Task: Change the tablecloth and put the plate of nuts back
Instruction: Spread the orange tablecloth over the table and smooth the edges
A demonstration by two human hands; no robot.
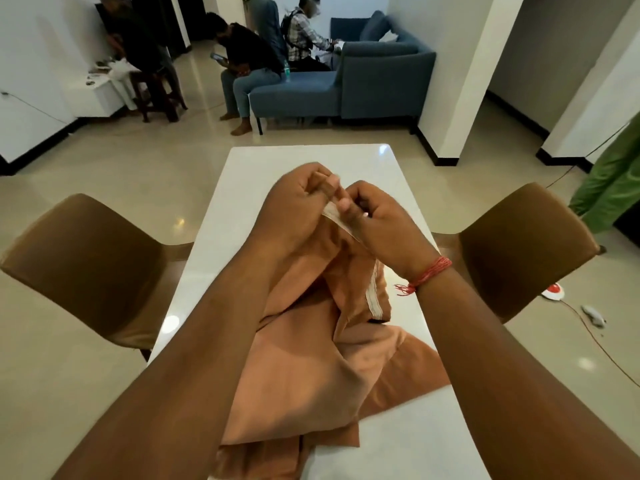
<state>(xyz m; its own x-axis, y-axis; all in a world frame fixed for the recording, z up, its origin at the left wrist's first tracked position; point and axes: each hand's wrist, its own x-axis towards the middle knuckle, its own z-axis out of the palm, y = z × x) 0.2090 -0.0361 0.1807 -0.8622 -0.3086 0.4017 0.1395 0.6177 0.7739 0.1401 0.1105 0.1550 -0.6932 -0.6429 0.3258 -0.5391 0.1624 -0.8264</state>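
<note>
An orange-brown tablecloth (311, 368) with a pale hem lies bunched on the near half of the glossy white table (304, 161). My left hand (298, 202) and my right hand (377, 223) are raised together over the table's middle. Both pinch the cloth's pale edge between fingers and thumb, and the fabric hangs down from them in folds. A red thread band circles my right wrist. No plate of nuts is in view.
Brown chairs stand at the table's left (86, 268) and right (523, 247). A blue sofa (374, 77) with seated people lies beyond the far end. A red and white device (554, 292) with a cable is on the floor at right, near someone in green (613, 181).
</note>
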